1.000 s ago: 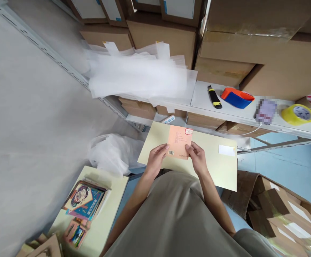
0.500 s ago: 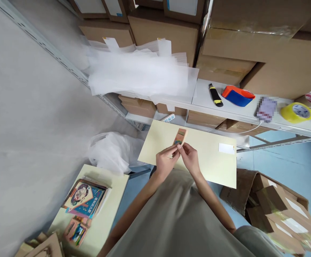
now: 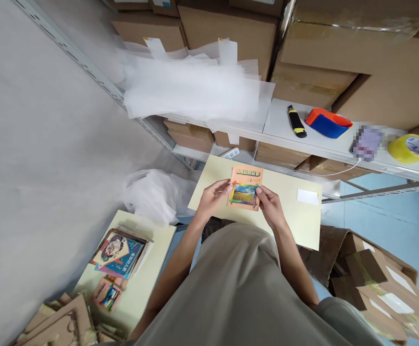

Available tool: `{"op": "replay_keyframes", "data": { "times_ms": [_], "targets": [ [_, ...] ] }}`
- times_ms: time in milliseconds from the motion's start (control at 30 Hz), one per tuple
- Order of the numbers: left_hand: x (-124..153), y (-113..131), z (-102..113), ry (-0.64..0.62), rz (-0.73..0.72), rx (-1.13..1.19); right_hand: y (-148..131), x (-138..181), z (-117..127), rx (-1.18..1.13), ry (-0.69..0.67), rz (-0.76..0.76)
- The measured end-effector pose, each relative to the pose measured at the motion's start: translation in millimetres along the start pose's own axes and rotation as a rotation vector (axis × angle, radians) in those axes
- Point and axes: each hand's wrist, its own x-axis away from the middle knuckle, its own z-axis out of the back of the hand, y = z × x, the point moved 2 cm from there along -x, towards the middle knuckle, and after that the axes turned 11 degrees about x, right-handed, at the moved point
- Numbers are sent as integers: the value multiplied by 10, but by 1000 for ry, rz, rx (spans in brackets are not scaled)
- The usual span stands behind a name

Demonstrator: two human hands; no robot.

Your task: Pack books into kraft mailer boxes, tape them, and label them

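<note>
A small orange booklet (image 3: 245, 173) with a picture of a field in a colourful frame on its cover is held face up over a cream board (image 3: 290, 226). My left hand (image 3: 211, 198) is closed at the booklet's left edge, thumb on top. On the opposite edge, my right hand (image 3: 271, 205) grips it, with the thumb pressed on the cover. The fingers underneath are hidden. A white card (image 3: 307, 196) lies at the board's right end.
White foam sheets (image 3: 195, 91), a box cutter (image 3: 296, 121), a red-blue tape dispenser (image 3: 328, 123) and yellow tape (image 3: 411, 148) occupy the shelf. At left, books (image 3: 119, 252) lie on a side table (image 3: 146, 269). Cardboard boxes (image 3: 371, 276) stand at right.
The booklet was tilted, its narrow side showing, with both hands close together at its lower end. Now its cover faces up and the hands are apart at opposite edges.
</note>
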Motion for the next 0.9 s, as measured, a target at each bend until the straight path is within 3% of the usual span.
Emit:
{"op": "replay_keyframes", "data": {
  "times_ms": [267, 467, 733, 900],
  "targets": [
    [181, 303, -43, -30, -7, 133, -109, -29, -7, -24, -64, 12],
    [213, 358, 30, -47, -81, 53, -154, -68, 34, 40, -70, 140],
    [231, 575, 117, -49, -524, -259, -233, -40, 129, 220, -68, 434],
    [228, 545, 149, -51, -564, -281, -242, -33, 109, 236, -51, 465]
  ]
}}
